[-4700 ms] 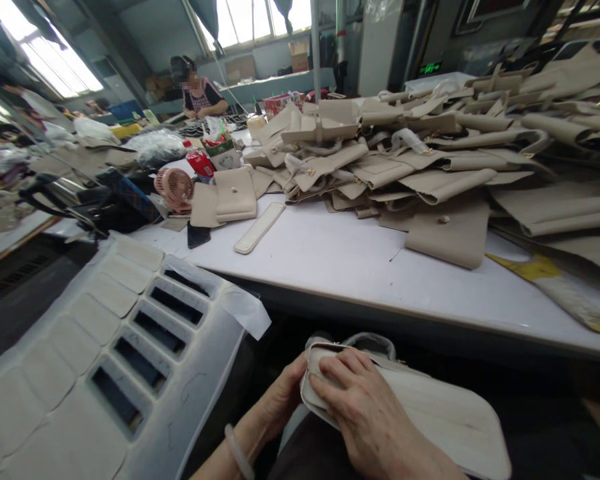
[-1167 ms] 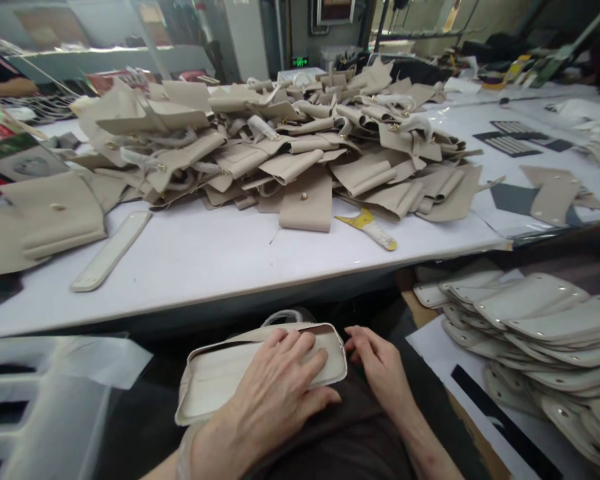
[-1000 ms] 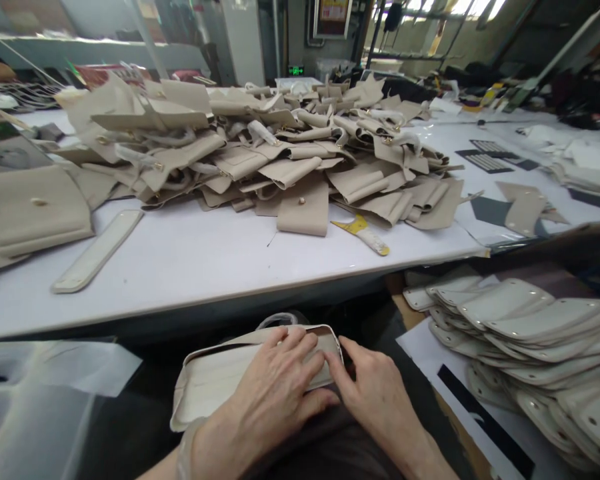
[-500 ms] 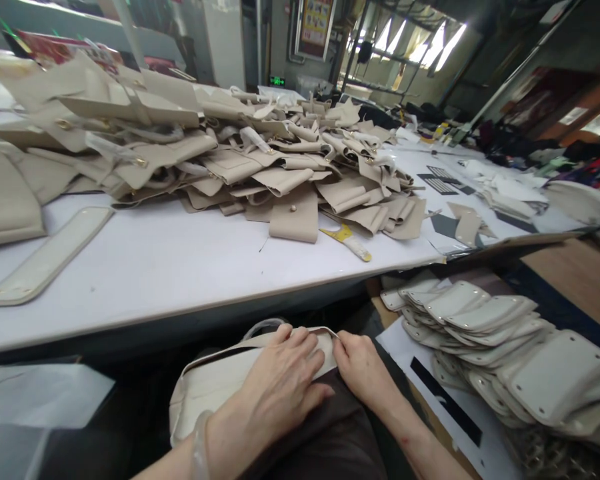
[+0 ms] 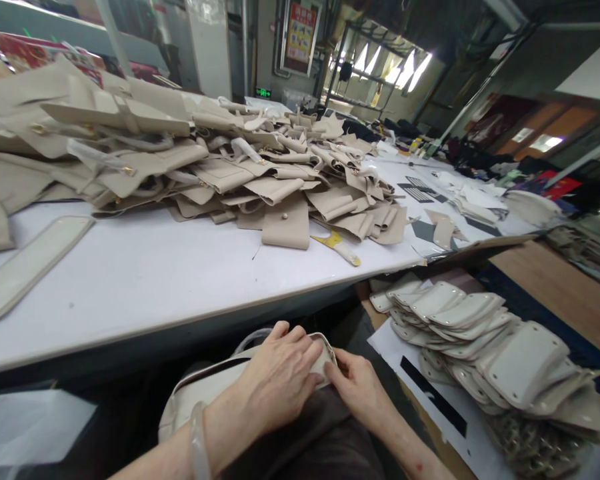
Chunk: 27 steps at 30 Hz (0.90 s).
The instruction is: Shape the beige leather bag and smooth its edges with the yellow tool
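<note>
A cream handbag [image 5: 200, 393] lies across my lap below the table's front edge, its dark opening line running along the top. A looped handle [image 5: 250, 339] sticks up behind it. My left hand [image 5: 285, 370], with a pale bangle on the wrist, curls over the bag's right end, fingers on the far side and thumb on the near side. At that same end, my right hand [image 5: 355, 380] pinches the rim between thumb and fingers. The rim bends up into a rounded corner between the two hands. My right fingertips are partly hidden behind the edge.
A big heap of beige bag pieces [image 5: 285, 223] covers the back of the white table [image 5: 180, 280]. Near it lie yellow-handled scissors [image 5: 337, 247] and a long pale strip [image 5: 35, 267]. Stacked riveted panels [image 5: 525, 363] stand at the right. A translucent sheet [image 5: 35, 427] sits lower left.
The bag's right corner has become more curved and raised between my hands. My left thumb has drawn in against the bag, and my right hand has turned slightly. The view has shifted rightward.
</note>
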Motion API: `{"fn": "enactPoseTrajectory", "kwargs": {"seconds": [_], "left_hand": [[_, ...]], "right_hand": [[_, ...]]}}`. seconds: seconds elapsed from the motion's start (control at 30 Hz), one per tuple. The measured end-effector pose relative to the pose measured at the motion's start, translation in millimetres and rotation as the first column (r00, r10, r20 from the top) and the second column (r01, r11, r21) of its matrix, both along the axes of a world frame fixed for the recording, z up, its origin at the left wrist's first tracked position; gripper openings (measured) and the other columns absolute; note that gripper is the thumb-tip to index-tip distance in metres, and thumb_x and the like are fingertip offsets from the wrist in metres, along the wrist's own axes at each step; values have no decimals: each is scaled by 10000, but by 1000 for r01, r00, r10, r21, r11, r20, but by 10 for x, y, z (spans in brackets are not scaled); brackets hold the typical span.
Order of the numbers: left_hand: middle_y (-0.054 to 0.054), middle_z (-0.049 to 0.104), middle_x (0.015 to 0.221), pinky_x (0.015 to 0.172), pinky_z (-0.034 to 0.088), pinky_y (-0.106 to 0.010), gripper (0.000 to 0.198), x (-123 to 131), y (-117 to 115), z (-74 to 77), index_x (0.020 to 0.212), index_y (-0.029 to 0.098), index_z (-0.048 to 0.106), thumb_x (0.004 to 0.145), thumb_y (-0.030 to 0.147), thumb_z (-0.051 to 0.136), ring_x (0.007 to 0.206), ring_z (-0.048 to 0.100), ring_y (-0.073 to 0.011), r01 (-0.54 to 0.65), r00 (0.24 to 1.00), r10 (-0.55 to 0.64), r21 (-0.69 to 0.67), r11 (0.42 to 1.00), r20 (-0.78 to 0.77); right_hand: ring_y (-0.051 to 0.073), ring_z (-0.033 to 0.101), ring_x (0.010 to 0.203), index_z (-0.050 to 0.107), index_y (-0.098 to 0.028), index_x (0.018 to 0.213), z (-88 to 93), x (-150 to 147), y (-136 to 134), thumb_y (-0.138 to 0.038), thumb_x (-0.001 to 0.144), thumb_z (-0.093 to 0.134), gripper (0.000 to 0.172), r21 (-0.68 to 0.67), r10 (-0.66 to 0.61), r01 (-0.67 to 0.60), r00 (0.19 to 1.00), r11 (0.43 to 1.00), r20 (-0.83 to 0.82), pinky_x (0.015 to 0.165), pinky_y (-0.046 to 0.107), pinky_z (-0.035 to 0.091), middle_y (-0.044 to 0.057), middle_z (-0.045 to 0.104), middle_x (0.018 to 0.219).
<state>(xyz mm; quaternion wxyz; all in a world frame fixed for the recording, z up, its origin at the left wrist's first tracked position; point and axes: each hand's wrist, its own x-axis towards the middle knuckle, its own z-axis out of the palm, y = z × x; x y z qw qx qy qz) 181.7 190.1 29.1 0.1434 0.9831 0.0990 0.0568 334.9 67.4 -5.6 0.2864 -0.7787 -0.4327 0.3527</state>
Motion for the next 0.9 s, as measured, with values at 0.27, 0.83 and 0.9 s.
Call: {"fn": "enactPoseTrajectory", "kwargs": {"seconds": [0.27, 0.83, 0.9], "left_hand": [[-72, 655, 1140, 797, 487, -376, 301, 367, 312, -34, 1111, 197, 639, 871, 123, 473, 997, 616, -244, 3, 1000, 1, -198, 980, 19], [-44, 771, 996, 838, 510, -265, 334, 615, 573, -236, 978, 198, 784, 791, 147, 512, 923, 698, -200, 23, 988, -100, -525, 851, -118], [-42, 771, 999, 841, 507, -262, 332, 614, 569, -249, 978, 200, 786, 791, 153, 517, 927, 696, -199, 18, 989, -95, -534, 845, -117]], "right_hand": [[133, 473, 570, 615, -170, 757, 43, -49, 14, -271, 905, 408, 274, 16, -32, 31, 999, 999, 45, 551, 249, 276, -25, 552, 607], [208, 622, 726, 678, -159, 1121, -2, -84, 45, -440, 1008, 330, 461, 26, -50, 50, 999, 998, -13, 669, 277, 413, 59, 688, 797], [235, 638, 835, 667, -156, 1162, -5, -45, 39, -477, 999, 362, 472, 41, -42, 46, 995, 998, -92, 740, 292, 441, 78, 703, 884]]}}
